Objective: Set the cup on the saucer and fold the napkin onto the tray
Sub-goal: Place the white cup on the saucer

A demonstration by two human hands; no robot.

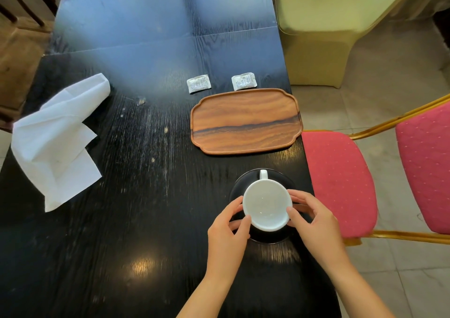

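Observation:
A white cup [266, 204] stands upright over a black saucer [280, 177] near the table's right edge, its handle pointing away from me. My left hand [229, 230] touches the cup's left side with thumb and fingers. My right hand [314, 220] holds its right side the same way. Whether the cup rests on the saucer or hovers just above it I cannot tell. An empty wooden tray [246, 120] lies beyond the saucer. The white napkin [57, 142] lies crumpled and loosely unfolded at the far left of the table.
Two small white sachets [198, 84] [244, 81] lie just behind the tray. The black wooden table [146, 196] ends close to the right of the saucer. A red padded chair [341, 181] stands beside that edge, a yellow-covered chair [316, 30] further back.

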